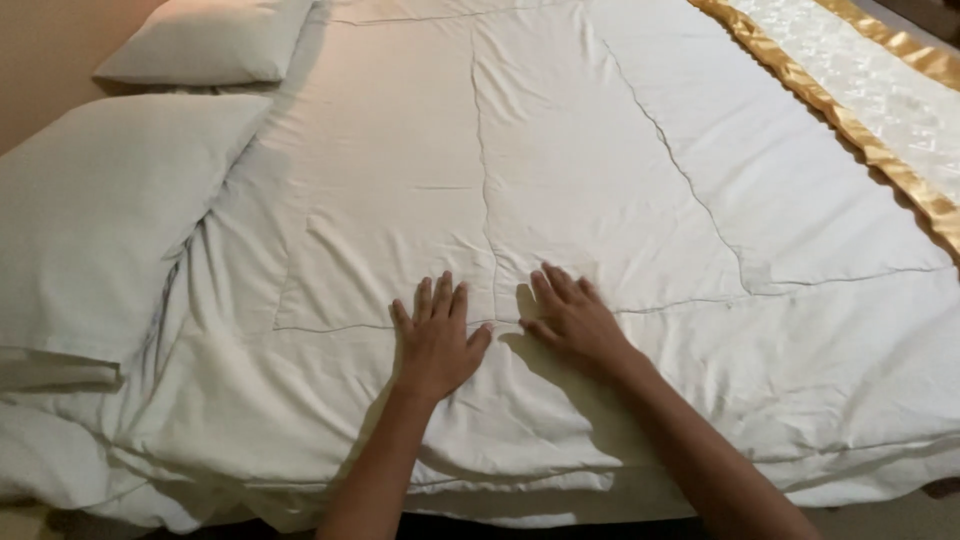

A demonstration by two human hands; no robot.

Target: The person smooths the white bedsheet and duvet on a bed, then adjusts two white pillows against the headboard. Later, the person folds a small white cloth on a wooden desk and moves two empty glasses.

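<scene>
Both hands lie flat, palms down, on a white duvet [560,170]: the left hand [435,340] at 6 o'clock, the right hand [572,320] just beside it. Two pillows [100,200] are at 9 to 11 o'clock. A gold runner [880,90] crosses at 2 o'clock.

Dim warm light, soft shadows under arms, perhaps slightly blurred

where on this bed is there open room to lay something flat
The widest free patch is the white duvet beyond both hands, between the pillows and the gold-edged runner. Another lies right of the right hand. The pillow side is crowded; the left hand and right hand press flat on the near middle.
</scene>
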